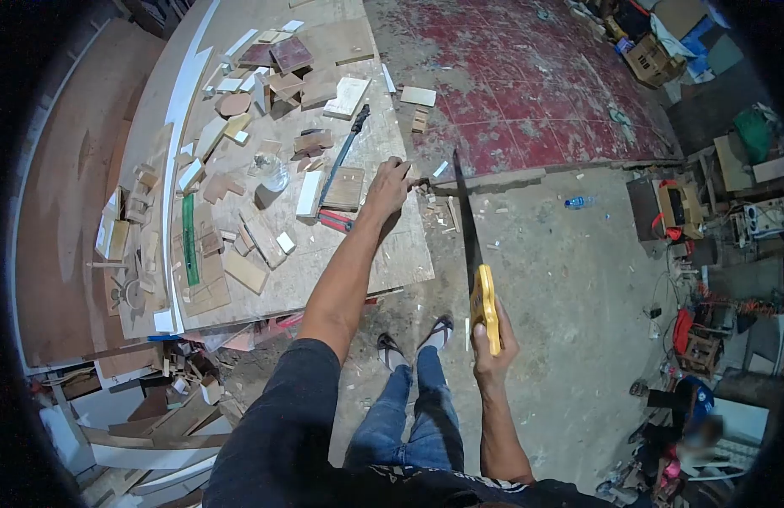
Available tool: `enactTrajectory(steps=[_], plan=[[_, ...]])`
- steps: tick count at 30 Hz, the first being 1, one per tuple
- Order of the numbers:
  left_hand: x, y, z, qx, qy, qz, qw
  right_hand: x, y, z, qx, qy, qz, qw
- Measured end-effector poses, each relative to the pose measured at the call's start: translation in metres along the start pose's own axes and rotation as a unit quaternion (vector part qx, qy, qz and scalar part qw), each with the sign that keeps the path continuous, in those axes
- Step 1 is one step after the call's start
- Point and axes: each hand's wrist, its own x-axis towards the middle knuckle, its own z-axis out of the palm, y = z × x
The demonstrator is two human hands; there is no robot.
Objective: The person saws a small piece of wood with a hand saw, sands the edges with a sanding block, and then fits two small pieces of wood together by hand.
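Observation:
My right hand is closed around the yellow handle of a handsaw. The dark blade points up and away, to the right of the workbench. At the bench's right edge, my left hand has its fingers bent together; what they grip is too small to make out. Just left of that hand lies a flat wooden block. A red-handled tool and a long thin blue strip with a black end lie close by.
Several wood offcuts, a clear container and a green strip cover the bench. Scrap wood is piled below left. On the floor at right lies a bottle. A person is at lower right.

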Motion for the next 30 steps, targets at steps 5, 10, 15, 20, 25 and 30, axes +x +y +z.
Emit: enactTrajectory(steps=[5, 10, 15, 20, 25, 30], plan=[[-0.012, -0.005, -0.028, -0.046, -0.034, -0.067, 0.996, 0.006, 0.006, 0.019, 0.007, -0.022, -0.033, 0.999], [-0.037, -0.002, -0.035, -0.055, -0.063, -0.153, 0.985, 0.004, 0.029, 0.058, 0.075, -0.048, 0.011, 0.996], [-0.053, -0.018, -0.024, -0.093, -0.012, -0.141, 0.986, 0.012, 0.025, 0.081, 0.031, -0.035, -0.056, 0.997], [-0.06, -0.003, -0.043, -0.04, -0.058, -0.132, 0.989, 0.018, 0.047, 0.091, 0.019, -0.03, -0.107, 0.994], [-0.063, -0.013, -0.031, -0.154, -0.035, -0.185, 0.97, 0.015, 0.055, 0.085, 0.051, -0.039, 0.0, 0.998], [-0.06, 0.013, -0.062, -0.404, -0.121, -0.378, 0.824, 0.02, 0.04, 0.062, 0.133, 0.021, 0.054, 0.989]])
